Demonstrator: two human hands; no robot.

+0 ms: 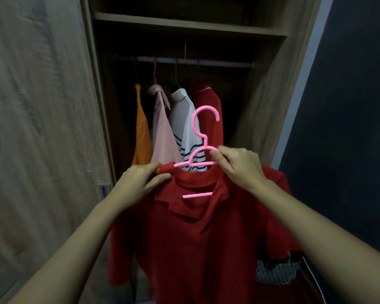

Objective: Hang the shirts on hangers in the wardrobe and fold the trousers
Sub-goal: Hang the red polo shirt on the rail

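Observation:
A red polo shirt (195, 238) hangs in front of me on a pink plastic hanger (201, 137), whose hook points up and to the right. My left hand (138, 185) pinches the shirt's left shoulder over the hanger's arm. My right hand (239, 165) grips the hanger's right arm and the shirt's collar edge. Behind them the open wardrobe's rail (184, 61) carries an orange shirt (142, 137), a pink shirt (162, 132), a white striped shirt (185, 128) and a dark red shirt (211, 106).
The wardrobe's wooden door (37, 128) stands at the left and a shelf (184, 24) runs above the rail. A dark wall (349, 106) is at the right. A patterned black-and-white cloth (276, 273) lies low at the right.

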